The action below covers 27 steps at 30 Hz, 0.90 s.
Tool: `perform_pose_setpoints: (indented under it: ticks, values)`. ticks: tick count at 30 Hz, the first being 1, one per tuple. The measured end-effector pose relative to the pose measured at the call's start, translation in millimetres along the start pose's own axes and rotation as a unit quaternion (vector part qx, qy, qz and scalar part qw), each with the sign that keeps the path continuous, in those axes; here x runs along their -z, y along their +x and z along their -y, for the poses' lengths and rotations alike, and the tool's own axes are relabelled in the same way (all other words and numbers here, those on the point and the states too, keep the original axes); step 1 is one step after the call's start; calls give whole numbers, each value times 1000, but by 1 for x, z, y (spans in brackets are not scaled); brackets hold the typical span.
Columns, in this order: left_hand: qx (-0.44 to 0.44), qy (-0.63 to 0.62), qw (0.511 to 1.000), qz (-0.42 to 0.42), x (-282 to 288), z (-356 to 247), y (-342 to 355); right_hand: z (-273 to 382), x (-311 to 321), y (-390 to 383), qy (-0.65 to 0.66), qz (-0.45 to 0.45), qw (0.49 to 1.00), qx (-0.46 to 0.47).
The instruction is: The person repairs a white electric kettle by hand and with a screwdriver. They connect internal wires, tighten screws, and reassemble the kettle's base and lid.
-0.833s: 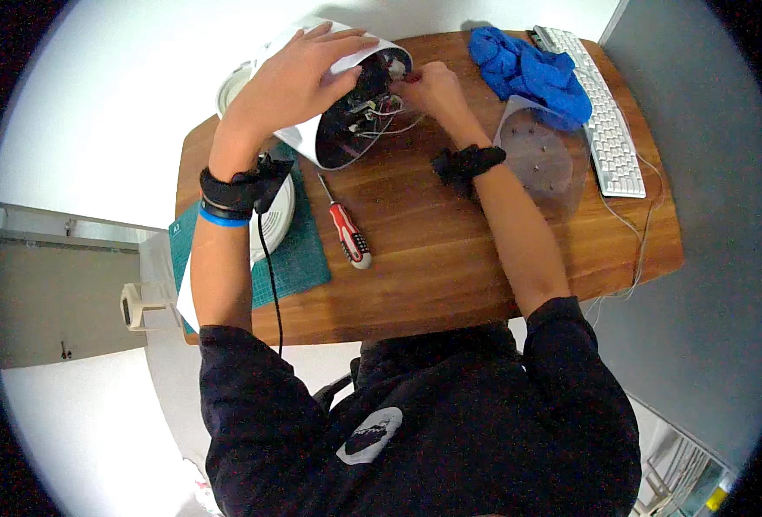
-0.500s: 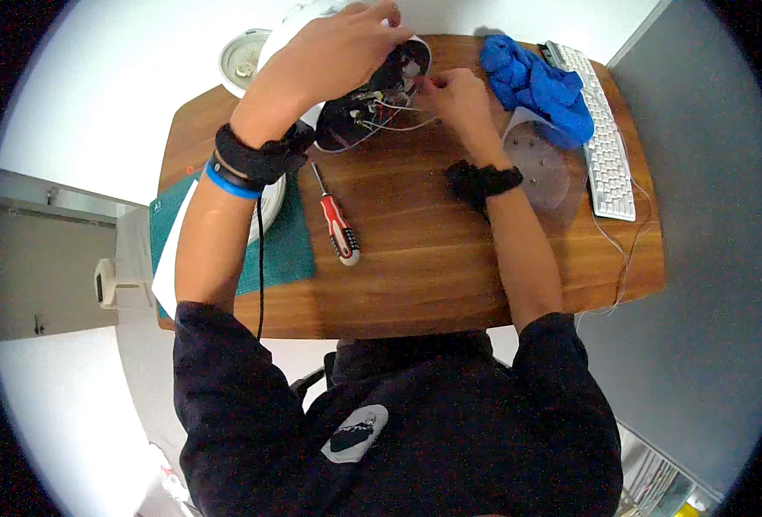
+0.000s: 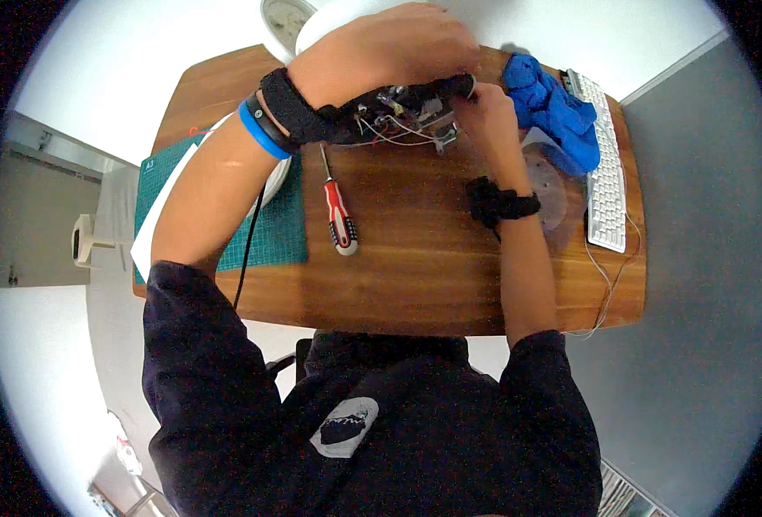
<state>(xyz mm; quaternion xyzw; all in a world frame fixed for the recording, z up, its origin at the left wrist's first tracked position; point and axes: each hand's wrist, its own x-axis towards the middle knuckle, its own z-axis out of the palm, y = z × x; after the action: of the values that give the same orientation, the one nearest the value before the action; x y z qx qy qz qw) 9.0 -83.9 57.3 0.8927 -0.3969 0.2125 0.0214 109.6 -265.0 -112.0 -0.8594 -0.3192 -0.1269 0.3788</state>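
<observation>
An opened appliance with a white rounded housing (image 3: 329,30) is tipped up at the far side of the desk. Its dark inside (image 3: 402,108), with circuit parts and loose red and white wires, faces me. My left hand (image 3: 428,43) reaches over the top, its fingers bent down over the far right rim. At that same right end, my right hand (image 3: 491,116) has its fingers closed on the edge; its fingertips are partly hidden. A red and white screwdriver (image 3: 338,215) lies in front, its shaft pointing away from me.
A green cutting mat (image 3: 277,233) lies on the left, partly under a white round part. On the right are a blue cloth (image 3: 562,129), a white keyboard (image 3: 606,189) with its cable, and a clear plastic sheet (image 3: 549,194) holding small screws. A grey partition (image 3: 708,215) borders the right side.
The appliance has been turned, so its wired inside is more edge-on. My left hand has moved right across its top. The right hand has shifted from the wires to the rim.
</observation>
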Motion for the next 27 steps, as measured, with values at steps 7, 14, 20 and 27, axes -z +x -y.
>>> perform_pose_setpoints:
  ticks: [7,14,20,27]
  values:
    - [74,84,971,210,11,-33,23,-13,-19,-24,196,207,957,54]
    - [34,135,989,-44,5,-43,-37,-7,-22,-35,190,234,952,-49]
    - [355,-72,927,-99,-5,-115,-120,21,-8,-36,160,266,945,-109]
    - [428,-88,899,-24,-65,-111,-148,-3,-24,-38,160,247,953,-68]
